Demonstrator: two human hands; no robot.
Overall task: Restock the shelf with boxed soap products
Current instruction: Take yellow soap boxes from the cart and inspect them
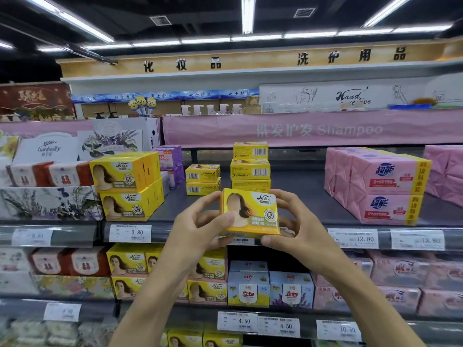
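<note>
Step in hand, by my reading: one yellow soap box (249, 212) is carried at the shelf front, turned printed face toward the camera, not yet set down. It sits in the air just in front of the dark shelf (295, 196), above the price-tag rail (250, 235), touching no other stock.

Grip: left hand (200, 224) closed on the box's left edge, thumb across the lower left of the front face, fingers curled behind. Right hand (293, 221) closed on the right side, fingers wrapped over the upper right corner, thumb under the lower right edge. Both hands share the one box; neither is free.

Pose: both forearms rise from the near bottom of the view and converge at centre, wrists bent slightly inward.

Shelf state: two front-facing yellow boxes (126, 185) stacked at the near left; farther back, a short stack (203, 180) and a taller stack (250, 164) show barcode sides. Pink soap packs (383, 189) stand to the right. Open shelf lies between the yellow stacks and the pink packs.

Next move, as judged: push the box forward over the rail and seat it flat on the bare shelf beside the near-left pair, face outward, edges squared. Risk: nudging the taller stack directly behind.
</note>
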